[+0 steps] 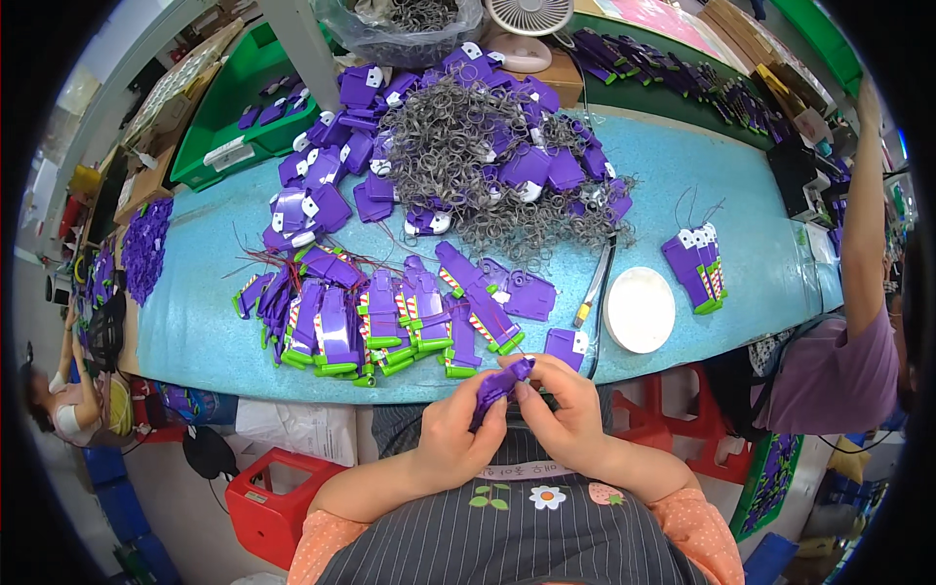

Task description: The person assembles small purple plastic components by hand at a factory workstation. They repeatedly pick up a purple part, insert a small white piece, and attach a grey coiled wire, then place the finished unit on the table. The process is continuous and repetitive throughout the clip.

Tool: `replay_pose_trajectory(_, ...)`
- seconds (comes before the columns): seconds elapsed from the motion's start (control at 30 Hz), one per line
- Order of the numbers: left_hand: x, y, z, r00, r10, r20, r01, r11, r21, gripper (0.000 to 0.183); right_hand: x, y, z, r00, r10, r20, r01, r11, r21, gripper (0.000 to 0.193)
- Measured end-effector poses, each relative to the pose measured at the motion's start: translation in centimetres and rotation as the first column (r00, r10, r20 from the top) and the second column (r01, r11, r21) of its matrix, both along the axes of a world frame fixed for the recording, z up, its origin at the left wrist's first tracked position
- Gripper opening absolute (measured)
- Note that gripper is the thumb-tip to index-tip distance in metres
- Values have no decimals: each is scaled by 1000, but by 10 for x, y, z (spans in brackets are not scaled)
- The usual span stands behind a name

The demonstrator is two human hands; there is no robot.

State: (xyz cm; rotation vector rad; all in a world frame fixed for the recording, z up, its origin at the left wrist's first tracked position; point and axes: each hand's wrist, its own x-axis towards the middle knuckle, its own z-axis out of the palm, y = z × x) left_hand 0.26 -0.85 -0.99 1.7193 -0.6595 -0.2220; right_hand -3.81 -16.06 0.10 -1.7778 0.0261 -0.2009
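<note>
Just off the table's front edge, my left hand [456,429] grips a small purple plastic part [497,392] between thumb and fingers. My right hand [565,411] pinches the same part at its upper right end; the fingertips hide much of it. Beyond my hands lie several purple wing-shaped pieces [334,327] with green tips, striped edges and thin red wires. A purple and white panel [565,346] rests near the edge beside my right hand. Farther back is a heap of grey coiled wires [458,146] mixed with purple and white panels [359,88].
A white round lid or dish [639,310] stands at the right, next to a box cutter [591,292]. A fanned stack of winged pieces [696,268] is farther right. Around are a green crate [244,151], a small fan [529,15], a red stool [278,502] and co-workers at both sides.
</note>
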Motion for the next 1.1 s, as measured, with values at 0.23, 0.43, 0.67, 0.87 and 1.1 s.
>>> replay_pose_trajectory(0.23, -4, 2, -12, 874, -181, -452, 68, 965, -254, 28, 2, -16, 10, 992, 82, -92, -102, 965, -240, 14)
replay_pose_trajectory(0.43, 3, 12, 0, 503, -464, -729, 309, 885, -349, 29, 20, -60, 19, 952, 161, -259, -185, 980, -71, 20)
replay_pose_trajectory(0.67, 6, 23, 5, 603, -403, -688, 105, 895, -433, 32, 106, -129, 21, 964, -234, 125, 251, 651, -717, 9)
replay_pose_trajectory(0.87, 4, 23, 6, 596, -371, -712, 114, 917, -382, 31, 152, -112, -4, 966, -259, -17, 130, 539, -833, 16)
replay_pose_trajectory(1.1, -2, 29, 12, 704, -272, -655, -51, 902, -430, 27, 132, -95, 40, 925, -45, 377, 266, 787, -557, 12)
